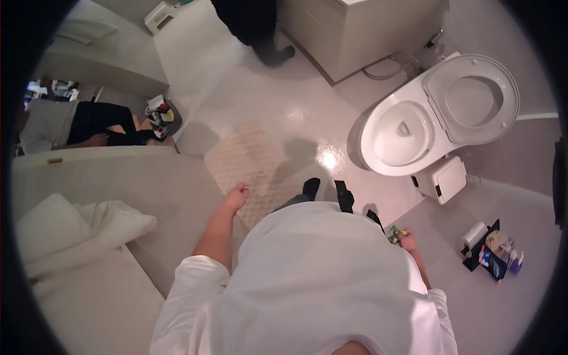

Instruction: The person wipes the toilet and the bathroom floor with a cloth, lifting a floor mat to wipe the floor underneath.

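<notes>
My right hand (pixel 407 238) is closed around a crumpled green-and-white item (pixel 394 235), soft-looking like a cloth or wrapper; the frame does not show which. My left hand (pixel 238 196) hangs on the other side of my body, over the edge of a beige textured mat (pixel 242 157). Its fingers are curled in, with a tiny pale spot at the tips that is too small to name. Ahead and to the right is a white toilet (pixel 370 139) with its lid and seat raised. Beside it stands a small white bin (pixel 447 180) with black clips.
A white cabinet (pixel 337 41) stands at the back. A person's dark-clothed leg (pixel 263 44) is near it. A paper roll (pixel 474 235) and several packets lie or hang at the right. White towels (pixel 89 234) lie at the left, below a mirror (pixel 89 115).
</notes>
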A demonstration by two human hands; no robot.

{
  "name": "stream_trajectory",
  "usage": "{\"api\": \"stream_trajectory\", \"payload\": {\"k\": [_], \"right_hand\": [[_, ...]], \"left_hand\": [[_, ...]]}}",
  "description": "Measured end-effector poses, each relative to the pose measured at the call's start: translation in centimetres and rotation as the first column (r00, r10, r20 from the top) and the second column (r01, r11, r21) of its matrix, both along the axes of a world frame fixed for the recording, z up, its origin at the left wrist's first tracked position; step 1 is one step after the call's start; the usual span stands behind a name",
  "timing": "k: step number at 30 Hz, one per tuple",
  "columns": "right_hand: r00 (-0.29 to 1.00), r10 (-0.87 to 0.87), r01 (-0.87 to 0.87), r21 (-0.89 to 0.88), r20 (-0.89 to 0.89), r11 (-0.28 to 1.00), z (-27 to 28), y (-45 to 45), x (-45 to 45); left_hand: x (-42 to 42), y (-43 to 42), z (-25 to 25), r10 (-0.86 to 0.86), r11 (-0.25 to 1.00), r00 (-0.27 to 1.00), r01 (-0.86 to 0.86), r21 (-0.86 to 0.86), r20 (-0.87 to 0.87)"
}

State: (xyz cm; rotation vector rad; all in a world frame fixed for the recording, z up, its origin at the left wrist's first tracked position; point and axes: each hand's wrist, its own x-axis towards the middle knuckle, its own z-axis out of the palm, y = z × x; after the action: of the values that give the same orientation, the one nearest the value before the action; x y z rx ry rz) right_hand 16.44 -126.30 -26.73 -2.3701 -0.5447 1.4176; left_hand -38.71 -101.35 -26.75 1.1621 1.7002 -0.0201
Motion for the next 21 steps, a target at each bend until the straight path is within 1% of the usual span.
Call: {"api": "stream_trajectory", "payload": {"k": [3, 4, 6, 7, 9, 13, 16, 18, 21], "right_hand": [[0.999, -0.027, 0.024, 0.112, 0.028, 0.993, -1.0, 1.6, 2.1], [0.998, -0.037, 0.030, 0.143, 0.046, 0.989, -1.3, 1.9, 3.1], [1.000, -0.026, 0.023, 0.160, 0.016, 0.987, 0.2, 3.1, 3.6], [1.000, -0.017, 0.017, 0.172, 0.000, 0.985, 0.8, 3.6, 3.5], [0.999, 0.013, -0.016, 0.123, 0.029, 0.992, 0.7, 2.9, 3.9], [0.993, 0.102, -0.101, -0.015, 0.053, 0.995, -1.4, -0.5, 4.5], [0.974, 0.217, -0.210, -0.099, 0.063, 0.973, 1.9, -0.6, 3.0], [0.975, 0.217, -0.214, -0.077, 0.040, 0.974, 0.8, -1.3, 3.3], [0.973, 0.229, -0.227, -0.056, 0.039, 0.972, 0.0, -0.9, 4.2]], "left_hand": [[1.8, -2.1, -1.1, -0.045, 0.999, 0.998, 0.046, -0.023, 0.045], [2.3, -2.8, -1.2, -0.120, 0.993, 0.993, 0.120, -0.008, -0.002], [3.2, -3.9, -1.0, -0.263, 0.964, 0.960, 0.265, 0.015, -0.097], [3.6, -4.2, -0.7, -0.250, 0.968, 0.963, 0.251, -0.002, -0.096], [4.3, -5.1, -0.1, -0.216, 0.976, 0.971, 0.214, -0.036, -0.099], [4.1, -7.1, -0.1, -0.162, 0.987, 0.981, 0.162, -0.011, -0.111], [4.3, -8.3, 1.3, -0.119, 0.993, 0.985, 0.118, -0.019, -0.125], [3.9, -9.5, 1.8, -0.108, 0.994, 0.984, 0.105, -0.029, -0.139], [3.2, -11.2, 1.1, -0.082, 0.995, 0.986, 0.072, -0.075, -0.148]]}}
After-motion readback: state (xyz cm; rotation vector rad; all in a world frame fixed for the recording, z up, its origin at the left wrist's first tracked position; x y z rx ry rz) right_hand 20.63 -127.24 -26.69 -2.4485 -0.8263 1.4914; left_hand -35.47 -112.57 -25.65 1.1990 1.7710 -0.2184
